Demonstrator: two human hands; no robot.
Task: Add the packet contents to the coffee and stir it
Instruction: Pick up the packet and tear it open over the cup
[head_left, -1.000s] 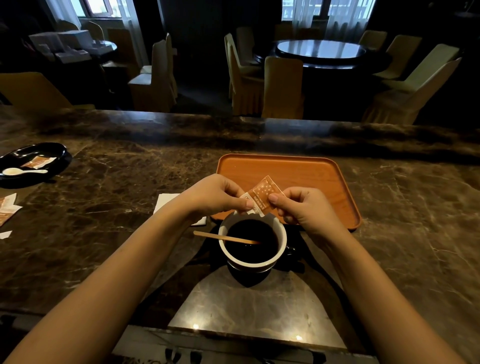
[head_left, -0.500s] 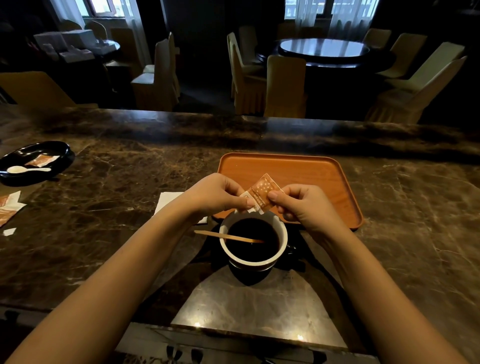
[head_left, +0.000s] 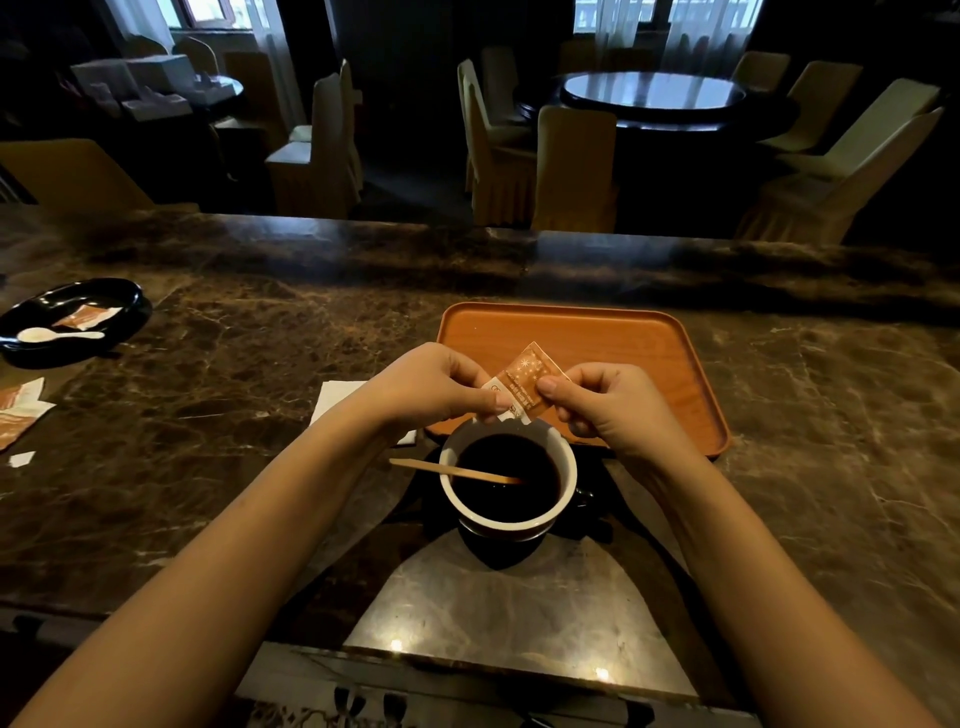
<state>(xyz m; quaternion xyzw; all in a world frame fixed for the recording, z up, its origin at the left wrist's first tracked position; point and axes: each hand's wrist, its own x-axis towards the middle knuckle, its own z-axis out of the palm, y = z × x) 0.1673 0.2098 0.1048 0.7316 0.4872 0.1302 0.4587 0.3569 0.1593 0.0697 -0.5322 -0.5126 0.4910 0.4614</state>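
A white-rimmed cup (head_left: 566, 486) of black coffee stands on the dark marble counter in front of me. A wooden stir stick (head_left: 447, 470) leans in it, its handle pointing left over the rim. Just above the cup's far rim I hold a small orange packet (head_left: 524, 376) tilted, lower corner down. My left hand (head_left: 431, 384) pinches its left side and my right hand (head_left: 613, 410) pinches its right side. Whether anything pours out I cannot tell.
An orange tray (head_left: 649, 348) lies just behind the cup. A white napkin (head_left: 337, 397) sits under my left wrist. At far left a black dish (head_left: 124, 301) holds a white spoon and a packet; torn packets (head_left: 15, 415) lie near it. Chairs stand beyond the counter.
The two hands and the packet stay over the cup almost unmoved; the camera view shifted slightly.
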